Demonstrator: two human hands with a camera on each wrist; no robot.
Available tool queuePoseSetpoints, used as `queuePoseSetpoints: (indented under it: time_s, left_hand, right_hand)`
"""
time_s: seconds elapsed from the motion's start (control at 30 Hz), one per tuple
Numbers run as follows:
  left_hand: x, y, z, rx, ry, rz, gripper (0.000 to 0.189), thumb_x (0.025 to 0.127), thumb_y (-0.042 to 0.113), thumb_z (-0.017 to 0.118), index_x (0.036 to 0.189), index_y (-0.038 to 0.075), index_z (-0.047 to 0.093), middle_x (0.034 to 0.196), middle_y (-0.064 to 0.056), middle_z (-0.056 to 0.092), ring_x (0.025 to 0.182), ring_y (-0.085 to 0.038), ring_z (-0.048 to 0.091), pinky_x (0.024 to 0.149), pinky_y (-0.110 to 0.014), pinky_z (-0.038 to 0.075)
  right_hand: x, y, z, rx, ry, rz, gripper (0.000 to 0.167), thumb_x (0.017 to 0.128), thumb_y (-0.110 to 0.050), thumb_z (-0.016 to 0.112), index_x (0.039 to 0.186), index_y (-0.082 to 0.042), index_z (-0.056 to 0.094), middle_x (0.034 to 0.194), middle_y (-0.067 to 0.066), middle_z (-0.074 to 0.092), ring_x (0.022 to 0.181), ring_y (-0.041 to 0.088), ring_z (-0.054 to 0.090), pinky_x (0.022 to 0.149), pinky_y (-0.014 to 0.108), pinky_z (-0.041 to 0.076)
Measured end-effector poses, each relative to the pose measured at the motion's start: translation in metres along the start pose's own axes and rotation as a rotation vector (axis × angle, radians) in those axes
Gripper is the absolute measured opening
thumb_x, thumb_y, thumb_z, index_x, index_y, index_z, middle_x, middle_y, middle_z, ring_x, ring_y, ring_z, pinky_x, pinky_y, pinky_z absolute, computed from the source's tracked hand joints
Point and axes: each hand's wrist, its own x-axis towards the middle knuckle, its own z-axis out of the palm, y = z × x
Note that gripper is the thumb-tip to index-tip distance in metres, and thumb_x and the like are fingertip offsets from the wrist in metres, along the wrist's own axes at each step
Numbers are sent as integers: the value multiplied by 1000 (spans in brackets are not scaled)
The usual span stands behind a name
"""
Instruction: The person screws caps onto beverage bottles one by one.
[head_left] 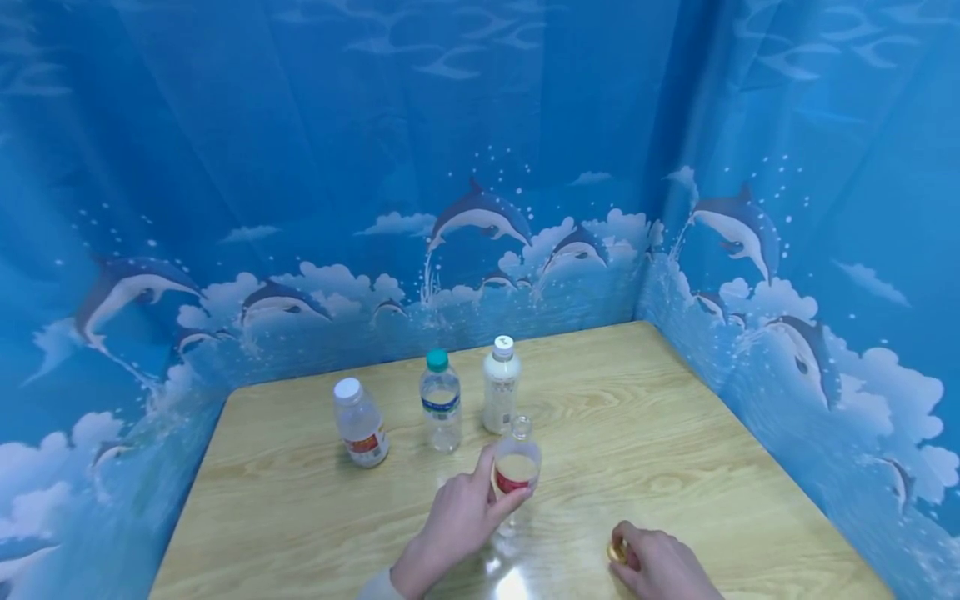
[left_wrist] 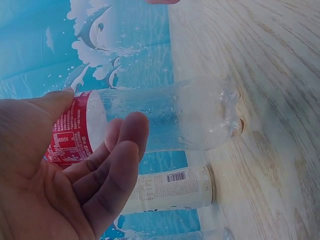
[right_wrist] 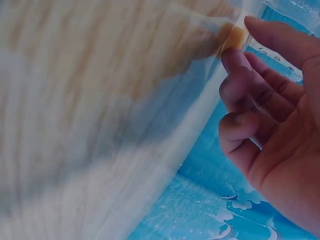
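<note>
My left hand [head_left: 457, 517] grips a clear plastic bottle with a red label [head_left: 523, 454] around that label, thumb on the near side. The bottle stands upright and its mouth is uncapped. In the left wrist view the bottle's clear lower part [left_wrist: 200, 117] reaches down to the tabletop. Off to the right, low over the table, my right hand [head_left: 663, 562] pinches a small golden-yellow bottle cap [head_left: 617, 552] between thumb and forefinger. The right wrist view shows this cap [right_wrist: 235, 39] right at the fingertips, the other fingers loosely curled.
Behind the left hand stand a white bottle [head_left: 500, 392], a clear bottle with a green cap [head_left: 441, 408] and a bottle with a white cap and red label [head_left: 362, 429]. The wooden table [head_left: 637, 400] meets a blue dolphin-print curtain [head_left: 337, 208] at the back and sides.
</note>
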Motion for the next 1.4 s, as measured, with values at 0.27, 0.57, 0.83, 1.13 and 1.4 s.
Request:
queuePoseSetpoints:
  time_s: [0.27, 0.57, 0.83, 1.13, 1.4]
  left_hand:
    - [-1, -2, 0, -16, -6, -5, 67, 99, 63, 63, 142, 13, 50, 65, 14, 54, 52, 3, 46, 48, -19, 41]
    - [0, -2, 2, -24, -5, 1, 67, 99, 62, 64, 143, 15, 49, 65, 14, 54, 53, 3, 46, 49, -19, 41]
    - [0, -2, 2, -7, -9, -11, 68, 98, 63, 64, 143, 13, 50, 64, 14, 54, 52, 3, 46, 49, -19, 41]
    - [0, -2, 1, -5, -18, -5, 70, 99, 62, 64, 145, 12, 49, 63, 15, 51, 51, 3, 45, 48, -19, 40]
    - [0, -3, 1, 8, -11, -11, 69, 99, 62, 65, 145, 13, 49, 63, 15, 52, 52, 3, 45, 49, -19, 40]
  right_hand:
    - [8, 0, 0, 20, -9, 1, 24, 86, -15, 85, 103, -7, 70, 68, -17, 52, 59, -6, 42, 52, 20, 37]
    - [17, -7, -2, -66, 66, 65, 32, 76, -18, 82, 104, -15, 68, 70, -14, 47, 58, -1, 37, 52, 23, 33]
    - [21, -3, -2, -37, 17, 75, 25, 79, -13, 81, 99, -12, 67, 69, -11, 48, 58, 2, 38, 52, 23, 33]
    - [22, 5, 3, 24, 18, 70, 22, 81, -11, 78, 98, -9, 65, 68, -9, 51, 58, 1, 40, 52, 23, 36]
    - [37, -11, -11, 9, 235, -141, 24, 75, -8, 80, 97, -9, 69, 74, -13, 52, 65, -5, 40, 56, 19, 39]
